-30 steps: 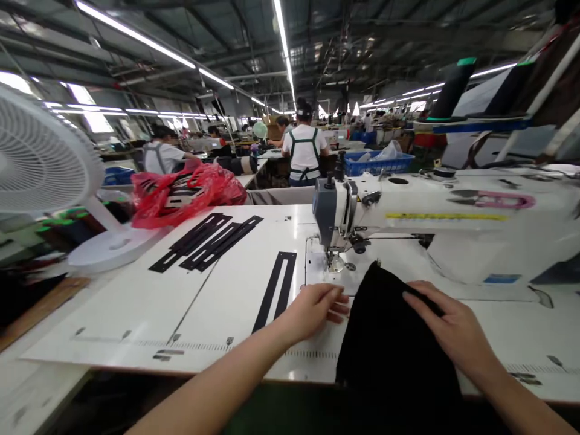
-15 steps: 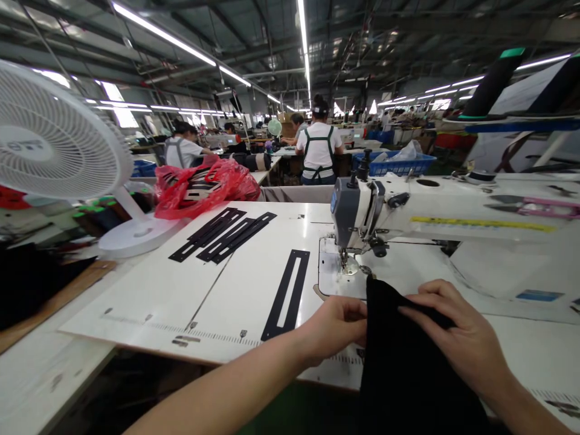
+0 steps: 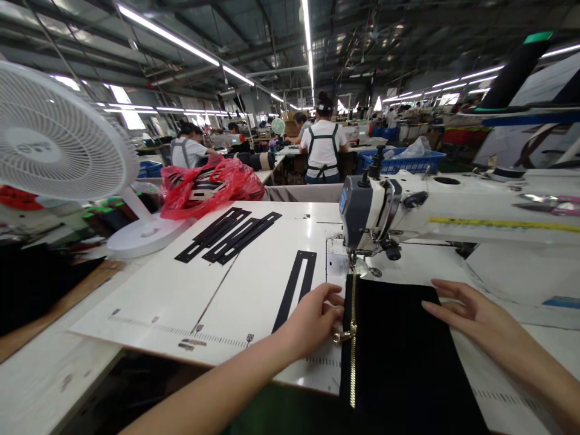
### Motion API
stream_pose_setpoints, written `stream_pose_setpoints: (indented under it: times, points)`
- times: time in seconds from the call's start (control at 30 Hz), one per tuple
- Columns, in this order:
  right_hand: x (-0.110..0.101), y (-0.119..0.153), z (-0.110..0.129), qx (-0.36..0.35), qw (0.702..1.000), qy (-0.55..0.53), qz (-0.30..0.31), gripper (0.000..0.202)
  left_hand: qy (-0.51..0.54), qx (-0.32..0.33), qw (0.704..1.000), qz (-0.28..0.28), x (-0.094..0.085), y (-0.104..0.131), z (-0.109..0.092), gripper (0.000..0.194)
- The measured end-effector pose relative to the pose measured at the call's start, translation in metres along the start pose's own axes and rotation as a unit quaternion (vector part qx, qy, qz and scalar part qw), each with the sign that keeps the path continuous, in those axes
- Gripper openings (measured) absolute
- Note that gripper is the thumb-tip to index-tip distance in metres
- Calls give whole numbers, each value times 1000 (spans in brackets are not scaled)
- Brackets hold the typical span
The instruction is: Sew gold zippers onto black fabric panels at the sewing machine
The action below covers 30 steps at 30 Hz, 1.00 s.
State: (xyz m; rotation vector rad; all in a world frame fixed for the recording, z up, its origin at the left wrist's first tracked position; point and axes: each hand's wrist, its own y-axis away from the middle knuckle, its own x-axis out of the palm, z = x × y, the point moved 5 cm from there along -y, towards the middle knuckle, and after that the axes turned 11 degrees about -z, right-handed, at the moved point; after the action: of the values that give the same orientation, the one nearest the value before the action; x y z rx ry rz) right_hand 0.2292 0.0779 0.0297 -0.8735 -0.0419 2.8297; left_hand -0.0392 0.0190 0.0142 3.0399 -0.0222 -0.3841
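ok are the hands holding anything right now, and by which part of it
The right hand is at the black cloth's far right corner, the left hand beside its zipper edge; whether either actually grips cannot be told.

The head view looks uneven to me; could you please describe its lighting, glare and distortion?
Head view, top: the ceiling lights blow out to white; head view, middle: glare streaks the white tabletop; head view, left: the fan looks stretched, likely by wide-angle distortion; head view, bottom: the black fabric loses most surface detail.
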Motion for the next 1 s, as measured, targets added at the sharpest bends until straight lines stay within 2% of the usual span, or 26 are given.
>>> stream_pose_setpoints:
  times: [0.07,0.13,0.17,0.27,0.33,0.43,0.5,0.57,0.63,0.7,0.8,0.87,0.93,1.0]
  points:
    - [2,10,-8,7,1000,-10,-11,82,-112,130,985,20,-7,11,-12,62]
    - [6,17,-9,-19,999,7,-25,82,-247,243,935,70,-6,20,-19,86]
    - [8,19,-6,-44,998,22,-35,78,-297,269,911,97,-4,22,-20,93]
    - [14,18,8,-147,981,90,-90,64,-385,295,864,135,5,19,-19,95]
    - [17,14,14,-205,958,150,-131,58,-422,304,846,122,11,15,-20,96]
    - [17,13,11,-244,930,217,-172,60,-460,316,824,98,17,10,-23,102]
    - [15,19,9,-278,906,267,-177,57,-470,324,815,99,18,7,-23,104]
    - [14,29,14,-341,856,349,-169,47,-472,329,812,102,19,5,-23,103]
    - [13,37,24,-386,805,417,-170,47,-471,328,812,102,20,4,-24,102]
    - [17,45,39,-421,777,434,-175,50,-471,323,815,99,22,4,-25,105]
    - [46,58,56,-503,768,379,-115,44,-470,311,821,91,27,4,-27,110]
    - [69,65,55,-528,784,324,-46,46,-467,306,825,89,26,3,-28,110]
    - [85,67,47,-506,810,295,17,50,-458,302,830,100,15,1,-29,105]
    - [90,67,39,-482,828,281,50,52,-460,295,834,80,-10,-1,-30,96]
